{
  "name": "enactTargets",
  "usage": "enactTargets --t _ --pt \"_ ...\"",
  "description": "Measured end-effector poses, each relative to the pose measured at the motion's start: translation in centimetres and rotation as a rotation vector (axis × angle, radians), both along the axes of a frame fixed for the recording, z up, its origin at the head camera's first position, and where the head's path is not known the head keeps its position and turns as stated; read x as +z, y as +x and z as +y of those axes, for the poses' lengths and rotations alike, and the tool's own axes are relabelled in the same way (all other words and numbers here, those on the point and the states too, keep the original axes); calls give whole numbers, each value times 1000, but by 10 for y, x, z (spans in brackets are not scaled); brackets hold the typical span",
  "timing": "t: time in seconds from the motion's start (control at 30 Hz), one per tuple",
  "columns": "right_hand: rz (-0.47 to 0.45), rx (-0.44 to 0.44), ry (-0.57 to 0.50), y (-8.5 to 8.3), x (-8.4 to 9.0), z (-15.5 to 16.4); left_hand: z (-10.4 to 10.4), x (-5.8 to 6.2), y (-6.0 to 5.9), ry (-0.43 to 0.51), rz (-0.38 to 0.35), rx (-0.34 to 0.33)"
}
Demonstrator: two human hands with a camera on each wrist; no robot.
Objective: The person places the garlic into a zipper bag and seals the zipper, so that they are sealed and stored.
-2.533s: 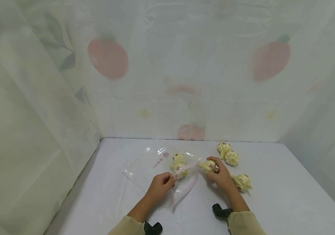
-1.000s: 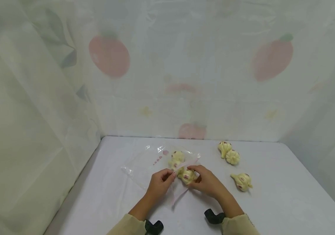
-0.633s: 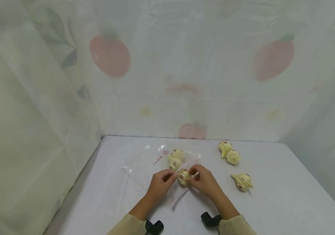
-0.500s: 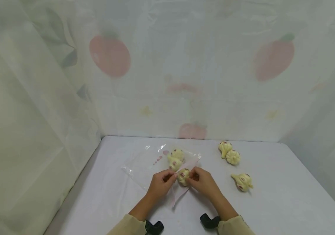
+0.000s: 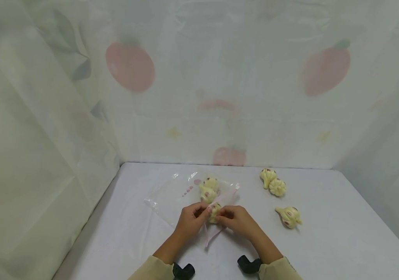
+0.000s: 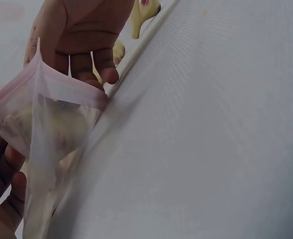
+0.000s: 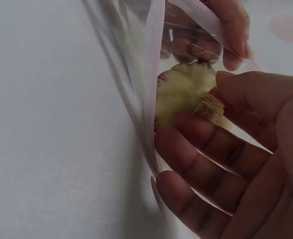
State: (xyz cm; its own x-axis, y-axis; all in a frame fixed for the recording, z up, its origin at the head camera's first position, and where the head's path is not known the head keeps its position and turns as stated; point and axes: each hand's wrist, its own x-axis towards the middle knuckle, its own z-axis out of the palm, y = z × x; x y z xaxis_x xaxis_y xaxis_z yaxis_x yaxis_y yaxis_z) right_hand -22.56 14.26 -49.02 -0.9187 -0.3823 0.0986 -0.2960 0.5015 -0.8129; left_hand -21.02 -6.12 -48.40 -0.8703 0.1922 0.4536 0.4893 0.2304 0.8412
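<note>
A clear zip bag (image 5: 166, 196) with a pink zip strip lies on the white table, and two pale garlic bulbs (image 5: 209, 191) show through its film. My left hand (image 5: 189, 222) pinches the edge of the bag's mouth. Between thumb and fingertips, my right hand (image 5: 237, 221) holds another garlic bulb (image 7: 183, 89) inside the open mouth, its root tuft turned toward the palm. Through the film in the left wrist view, that bulb is a blurred yellowish shape behind the pink strip (image 6: 66, 92).
Two garlic bulbs lie together at the back right, one with its stem down (image 5: 267, 177) and one rounder bulb (image 5: 277, 188). A single bulb (image 5: 289, 217) lies nearer, right of my right hand. Cloth walls (image 5: 227, 97) surround the table (image 5: 332, 233) at back and sides.
My right hand has carried a garlic bulb leftward from beside the bag into its mouth. The left hand keeps its pinch on the bag's edge, almost in place.
</note>
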Motion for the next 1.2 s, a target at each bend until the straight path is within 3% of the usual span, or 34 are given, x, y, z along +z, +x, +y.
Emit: enactTargets --t 0.33,0.57,0.8,0.97,1.2 --pt "-15 54 13 0 -4 1 0 1 0 1 44 -19" --pt "-51 114 15 -1 -4 -1 -3 0 0 5 8 -17" --pt "-37 95 46 -4 2 5 -6 1 0 14 -44 12" --pt "36 -10 74 -8 17 24 -5 0 -1 20 -83 27" --pt "218 -285 177 -8 47 74 -2 -27 -17 36 -77 54"
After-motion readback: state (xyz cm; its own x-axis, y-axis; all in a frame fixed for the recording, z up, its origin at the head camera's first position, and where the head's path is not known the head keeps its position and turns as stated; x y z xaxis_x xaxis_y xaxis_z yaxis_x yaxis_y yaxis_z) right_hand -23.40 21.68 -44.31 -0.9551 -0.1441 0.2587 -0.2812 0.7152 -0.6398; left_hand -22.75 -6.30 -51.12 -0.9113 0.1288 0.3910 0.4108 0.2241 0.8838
